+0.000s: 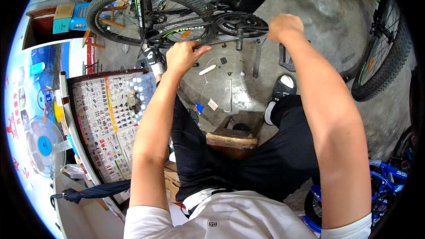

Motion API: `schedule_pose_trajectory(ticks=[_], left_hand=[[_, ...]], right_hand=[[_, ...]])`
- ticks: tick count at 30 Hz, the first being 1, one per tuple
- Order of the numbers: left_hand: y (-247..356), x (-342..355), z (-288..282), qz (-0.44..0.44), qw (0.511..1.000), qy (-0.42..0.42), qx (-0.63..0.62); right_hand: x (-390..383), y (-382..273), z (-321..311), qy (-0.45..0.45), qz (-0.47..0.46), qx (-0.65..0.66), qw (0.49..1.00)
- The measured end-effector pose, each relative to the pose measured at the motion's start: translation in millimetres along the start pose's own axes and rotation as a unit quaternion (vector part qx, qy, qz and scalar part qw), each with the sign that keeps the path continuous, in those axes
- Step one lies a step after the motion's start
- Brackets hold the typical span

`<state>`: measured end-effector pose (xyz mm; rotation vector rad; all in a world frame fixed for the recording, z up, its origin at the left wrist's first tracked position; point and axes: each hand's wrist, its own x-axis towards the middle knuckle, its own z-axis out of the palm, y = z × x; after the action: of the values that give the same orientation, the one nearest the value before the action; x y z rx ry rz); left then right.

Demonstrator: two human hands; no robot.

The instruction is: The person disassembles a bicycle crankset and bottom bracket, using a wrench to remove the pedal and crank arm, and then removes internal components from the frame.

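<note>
A black bicycle (177, 15) with green accents stands before me, its crankset (239, 23) at the middle. From the crank axle a dark cylindrical tool (239, 40) sticks out toward me. My left hand (182, 56) is closed round the end of a thin metal wrench (214, 43), whose far end reaches that tool. My right hand (287, 27) is closed at the right edge of the chainring; what it grips is hidden by the fingers. Beneath the chainring lies a long grey metal bar (256, 58), and right of it a black pedal (287, 57).
A hex key (230, 95), a white tube (207, 69) and small dark parts (223, 60) lie on the concrete floor. A low wooden stool (231, 140) stands between my legs. Left are a glass display counter (104, 124), a fan (44, 146) and an umbrella (95, 191); right, another bicycle wheel (383, 62).
</note>
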<state>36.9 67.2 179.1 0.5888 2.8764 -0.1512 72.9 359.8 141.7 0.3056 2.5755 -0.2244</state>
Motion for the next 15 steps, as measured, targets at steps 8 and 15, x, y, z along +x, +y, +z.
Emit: schedule_pose_trajectory(ticks=[8,15], left_hand=[[-5.0,16.5,17.9,0.137,0.991,0.005,0.007],[-10.7,-39.4,36.6,-0.094,0.797,-0.162,-0.574]], right_hand=[[0.5,-0.3,3.6,0.013,-0.003,-0.006,1.0],[-5.6,10.0,-0.8,0.039,-0.028,-0.008,0.999]])
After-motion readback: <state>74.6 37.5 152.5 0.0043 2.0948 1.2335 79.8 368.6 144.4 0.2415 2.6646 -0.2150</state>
